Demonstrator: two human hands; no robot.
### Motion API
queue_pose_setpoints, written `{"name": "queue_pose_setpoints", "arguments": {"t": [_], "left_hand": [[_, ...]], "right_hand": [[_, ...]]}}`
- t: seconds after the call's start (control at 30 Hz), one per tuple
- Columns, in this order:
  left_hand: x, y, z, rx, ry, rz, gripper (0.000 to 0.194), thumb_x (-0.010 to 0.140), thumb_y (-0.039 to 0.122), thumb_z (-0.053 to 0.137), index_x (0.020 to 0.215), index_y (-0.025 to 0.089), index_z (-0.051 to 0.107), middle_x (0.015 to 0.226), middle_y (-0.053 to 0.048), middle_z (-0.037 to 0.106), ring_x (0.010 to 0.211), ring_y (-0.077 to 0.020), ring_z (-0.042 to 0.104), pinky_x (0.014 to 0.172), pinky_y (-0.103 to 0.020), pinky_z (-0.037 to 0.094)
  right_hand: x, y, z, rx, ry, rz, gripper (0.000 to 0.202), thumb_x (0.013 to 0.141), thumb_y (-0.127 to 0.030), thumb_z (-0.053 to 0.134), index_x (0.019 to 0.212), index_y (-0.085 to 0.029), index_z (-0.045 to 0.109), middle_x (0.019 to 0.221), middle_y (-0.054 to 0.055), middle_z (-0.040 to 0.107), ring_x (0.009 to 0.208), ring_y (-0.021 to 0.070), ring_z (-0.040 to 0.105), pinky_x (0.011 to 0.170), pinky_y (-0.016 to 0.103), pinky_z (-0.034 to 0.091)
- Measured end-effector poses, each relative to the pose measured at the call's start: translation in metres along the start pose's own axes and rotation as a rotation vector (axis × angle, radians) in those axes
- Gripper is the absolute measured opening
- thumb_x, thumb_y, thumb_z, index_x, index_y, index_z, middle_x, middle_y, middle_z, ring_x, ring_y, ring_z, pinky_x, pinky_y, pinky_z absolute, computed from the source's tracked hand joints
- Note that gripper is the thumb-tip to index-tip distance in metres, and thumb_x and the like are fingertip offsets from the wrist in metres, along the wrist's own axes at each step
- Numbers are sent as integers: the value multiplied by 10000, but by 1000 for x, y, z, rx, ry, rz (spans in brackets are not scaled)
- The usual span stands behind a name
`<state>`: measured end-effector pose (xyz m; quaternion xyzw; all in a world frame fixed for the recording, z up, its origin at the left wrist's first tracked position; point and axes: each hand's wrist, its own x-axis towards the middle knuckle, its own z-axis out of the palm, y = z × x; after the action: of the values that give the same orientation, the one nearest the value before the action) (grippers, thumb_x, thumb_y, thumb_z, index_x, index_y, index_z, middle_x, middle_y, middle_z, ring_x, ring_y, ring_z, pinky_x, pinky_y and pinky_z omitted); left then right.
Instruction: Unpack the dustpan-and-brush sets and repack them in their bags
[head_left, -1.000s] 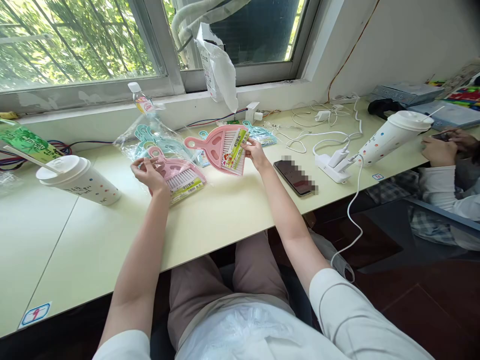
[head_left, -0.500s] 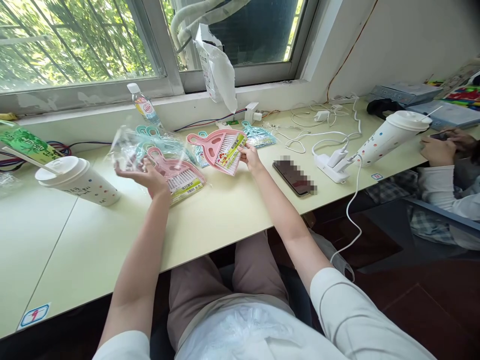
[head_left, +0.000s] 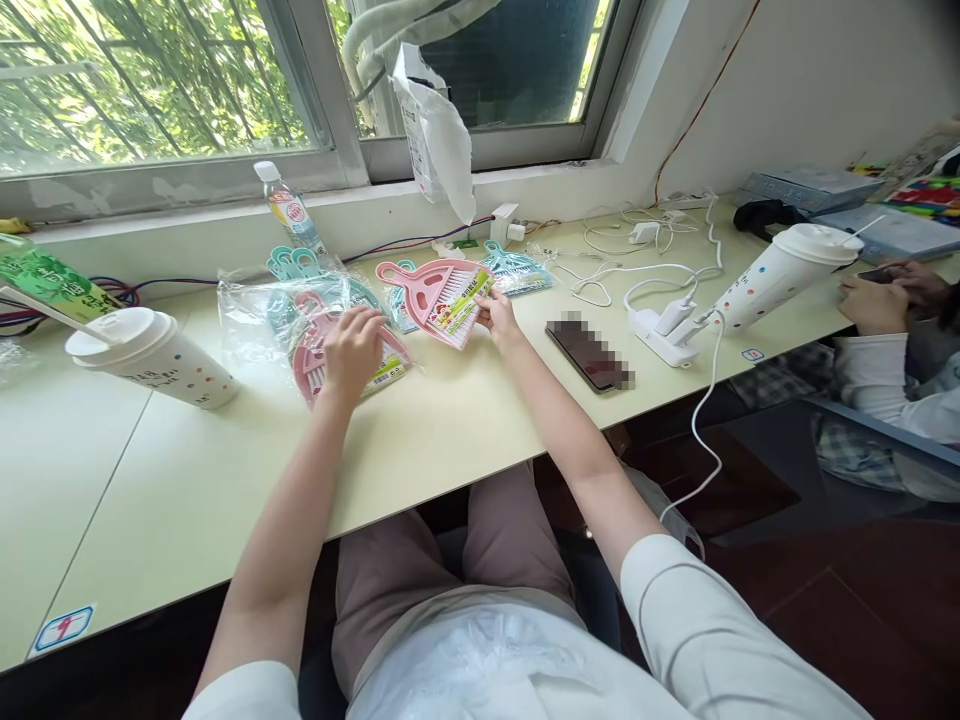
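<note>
My right hand (head_left: 496, 315) pinches the label corner of a pink dustpan and brush set (head_left: 439, 298), tilted just above the table. The set has white bristles and a yellow-green card. My left hand (head_left: 354, 350), palm down with loosely bent fingers, lies over a second pink dustpan and brush set (head_left: 307, 365); its fingertips are partly hidden. Clear plastic wrap (head_left: 247, 315) spreads beside that set. Behind it lie several teal dustpan and brush sets (head_left: 292, 265). Another teal set (head_left: 517, 268) rests farther back, right of the one I hold.
A lidded paper cup (head_left: 161, 360) and a green package (head_left: 56, 280) stand left; a clear bottle (head_left: 289, 210) is by the window. To the right are a phone (head_left: 589, 352), a power strip (head_left: 664, 335) with cables, and another cup (head_left: 784, 275). Another person's hands (head_left: 881, 300) hold a phone.
My left hand has let go of the clear wrap, turned palm down and moved right over the second pink set. The wrap has sunk. My right hand keeps its set almost still.
</note>
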<state>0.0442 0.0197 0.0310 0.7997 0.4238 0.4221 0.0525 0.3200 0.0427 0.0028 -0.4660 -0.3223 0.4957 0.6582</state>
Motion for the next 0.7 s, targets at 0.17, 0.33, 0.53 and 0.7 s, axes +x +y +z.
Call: {"name": "queue_pose_setpoints", "arguments": {"t": [0.17,0.33,0.53,0.7], "left_hand": [[-4,2,16,41,87,-51,151,798,220,572,844,238,715,940,-103,696,1239,-348,542,1212,-644,139],[-3,4,9,35,156,-109,206,876,266,512,936,238,707,1088,-105,684,1272,-324,502,1216,-592,147],[-4,24,32,-183,257,-305,367,982,452,388,1061,215,657,1148,-123,654,1225,-289,538,1108,-475,366],[-6,33,42,-540,163,-350,511,973,633,323,1164,259,613,1165,-91,646,1201,-217,592,1043,-359,446]], "right_hand": [[-1,0,1,13,13,7,249,783,-191,644,1017,-226,569,833,-5,719,738,138,698,749,288,609],[-5,3,9,6,-45,2,293,800,-250,666,1078,-244,571,876,-3,728,778,151,705,768,317,618],[-17,12,33,52,-165,-6,349,812,-410,709,1083,-251,556,947,33,734,899,193,723,799,331,616],[-20,16,44,50,-225,-1,399,795,-486,735,1057,-256,541,946,31,727,907,194,722,808,327,615]]}}
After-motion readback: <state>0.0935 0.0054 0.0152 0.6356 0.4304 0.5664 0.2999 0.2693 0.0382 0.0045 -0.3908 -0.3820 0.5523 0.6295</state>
